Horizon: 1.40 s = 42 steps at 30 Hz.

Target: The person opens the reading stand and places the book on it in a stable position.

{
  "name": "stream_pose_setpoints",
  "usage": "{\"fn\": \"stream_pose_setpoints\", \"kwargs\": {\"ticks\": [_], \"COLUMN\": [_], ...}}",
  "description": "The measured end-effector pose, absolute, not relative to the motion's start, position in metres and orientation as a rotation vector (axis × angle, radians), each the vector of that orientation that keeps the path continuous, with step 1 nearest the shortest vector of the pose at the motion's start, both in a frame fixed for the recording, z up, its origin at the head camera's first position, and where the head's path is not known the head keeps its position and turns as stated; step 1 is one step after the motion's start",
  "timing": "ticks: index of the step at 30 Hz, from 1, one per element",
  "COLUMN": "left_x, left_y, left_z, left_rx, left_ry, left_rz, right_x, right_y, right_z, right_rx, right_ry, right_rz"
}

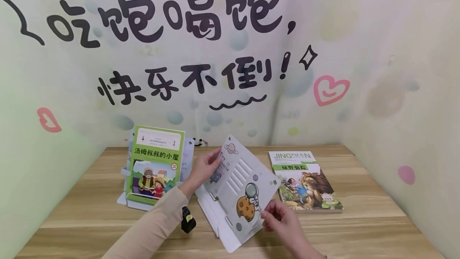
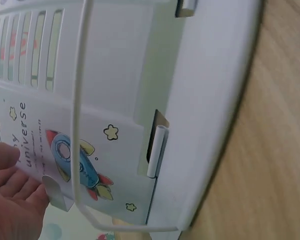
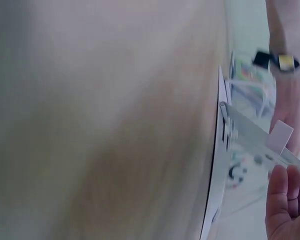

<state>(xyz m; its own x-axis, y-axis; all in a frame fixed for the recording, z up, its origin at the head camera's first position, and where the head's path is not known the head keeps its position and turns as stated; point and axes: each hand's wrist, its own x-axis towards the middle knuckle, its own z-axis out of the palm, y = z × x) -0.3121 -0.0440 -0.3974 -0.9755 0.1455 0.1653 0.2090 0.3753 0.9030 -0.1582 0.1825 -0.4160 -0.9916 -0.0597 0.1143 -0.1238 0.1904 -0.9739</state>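
Note:
A white metal book stand, printed with an astronaut, a cheese-like moon and a ringed planet, stands turned at an angle on the table. Its slotted back panel leans up from a flat base. My left hand grips the panel's upper left edge, thumb on the front, beside a small side clip. At the opposite edge, low on the right, my right hand pinches the panel with thumb and fingers. A white wire bar crosses in front of the panel in the left wrist view.
On the left, a second stand holds an upright green book. A book with a lion on its cover lies flat at the right. Behind the wooden table hangs a printed backdrop. A black device is strapped at my left wrist.

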Motion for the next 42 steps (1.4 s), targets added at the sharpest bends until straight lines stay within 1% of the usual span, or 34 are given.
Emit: {"fn": "stream_pose_setpoints", "kwargs": {"ticks": [5,7,12,17,21,30,42], "left_x": [-0.308,-0.305,-0.296,-0.290,-0.288,-0.286,-0.287], "left_y": [-0.045,-0.045,-0.046,-0.047,-0.047,-0.050,-0.050], "left_z": [-0.399,-0.401,-0.406,-0.409,-0.409,-0.409,-0.408], "left_rx": [-0.236,-0.184,-0.094,-0.088,-0.103,-0.073,-0.072], "left_ry": [-2.493,-2.476,-2.417,-2.360,-2.348,-2.358,-2.361], "left_rz": [-1.672,-1.659,-1.663,-1.624,-1.583,-1.571,-1.575], "right_x": [-0.183,-0.196,-0.230,-0.259,-0.276,-0.300,-0.311], "right_y": [0.197,0.203,0.213,0.221,0.224,0.221,0.221], "right_z": [-0.412,-0.412,-0.412,-0.409,-0.406,-0.407,-0.411], "right_rx": [-0.054,-0.095,-0.121,-0.119,-0.112,-0.127,-0.150], "right_ry": [-2.323,-2.307,-2.294,-2.351,-2.387,-2.395,-2.418], "right_rz": [1.942,1.922,1.884,1.805,1.728,1.694,1.650]}}
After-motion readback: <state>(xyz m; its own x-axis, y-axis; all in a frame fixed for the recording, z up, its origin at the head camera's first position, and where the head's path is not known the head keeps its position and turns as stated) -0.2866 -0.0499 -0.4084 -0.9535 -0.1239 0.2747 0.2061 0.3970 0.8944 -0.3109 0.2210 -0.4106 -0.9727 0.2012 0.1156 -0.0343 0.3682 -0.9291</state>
